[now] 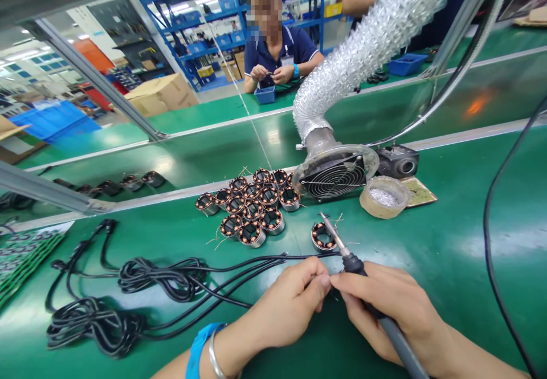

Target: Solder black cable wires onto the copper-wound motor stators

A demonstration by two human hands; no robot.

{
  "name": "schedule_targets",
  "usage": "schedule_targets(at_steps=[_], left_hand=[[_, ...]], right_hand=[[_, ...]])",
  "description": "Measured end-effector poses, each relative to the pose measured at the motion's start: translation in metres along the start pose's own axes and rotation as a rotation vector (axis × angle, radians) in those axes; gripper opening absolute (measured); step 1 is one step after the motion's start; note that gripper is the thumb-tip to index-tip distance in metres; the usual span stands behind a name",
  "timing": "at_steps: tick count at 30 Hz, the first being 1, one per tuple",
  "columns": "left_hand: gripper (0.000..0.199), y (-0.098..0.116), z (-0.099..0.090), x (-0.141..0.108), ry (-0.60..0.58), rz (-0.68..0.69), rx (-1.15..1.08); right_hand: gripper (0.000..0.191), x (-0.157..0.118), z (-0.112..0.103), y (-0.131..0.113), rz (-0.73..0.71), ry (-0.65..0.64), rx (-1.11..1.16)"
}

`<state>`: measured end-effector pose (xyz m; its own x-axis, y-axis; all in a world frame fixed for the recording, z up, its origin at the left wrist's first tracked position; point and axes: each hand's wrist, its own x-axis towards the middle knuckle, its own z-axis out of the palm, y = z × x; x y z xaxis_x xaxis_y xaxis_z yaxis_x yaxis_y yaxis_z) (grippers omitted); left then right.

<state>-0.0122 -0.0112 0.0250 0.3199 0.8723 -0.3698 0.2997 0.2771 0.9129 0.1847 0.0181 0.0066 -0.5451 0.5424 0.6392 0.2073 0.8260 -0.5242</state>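
Observation:
My right hand [384,305] is closed round a soldering iron [354,262], whose metal tip points up and left over a single copper-wound stator [323,236]. Thumb and forefinger of my left hand [301,293] are pinched together and meet the right fingertips; what they hold is too small and hidden to name. Near the left hand run the ends of black cables [239,268]. Behind them stands a cluster of several stators [252,211] with thin wire ends sticking out. A blue band and a bracelet are on my left wrist.
A fume fan [335,176] with a silver duct [363,54] stands behind the single stator. Right of it are a round container [384,196] and a small dark device [399,161]. Coiled cables [92,325] and green boards [32,259] lie left. A person [277,54] sits opposite.

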Motion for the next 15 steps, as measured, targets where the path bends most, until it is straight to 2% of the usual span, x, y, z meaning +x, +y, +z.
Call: schedule_targets(at_steps=[5, 11, 15], left_hand=[[0.044, -0.007, 0.009, 0.004, -0.052, -0.136, -0.415], [0.037, -0.008, 0.02, 0.0, 0.133, -0.154, -0.404], [0.034, -0.013, 0.027, -0.002, 0.177, -0.12, -0.396]], right_hand=[[0.032, -0.003, 0.005, 0.002, -0.005, 0.027, -0.016], [0.033, -0.009, -0.014, -0.007, 0.118, 0.106, -0.003], [0.043, -0.021, -0.034, -0.021, 0.186, 0.144, -0.049]])
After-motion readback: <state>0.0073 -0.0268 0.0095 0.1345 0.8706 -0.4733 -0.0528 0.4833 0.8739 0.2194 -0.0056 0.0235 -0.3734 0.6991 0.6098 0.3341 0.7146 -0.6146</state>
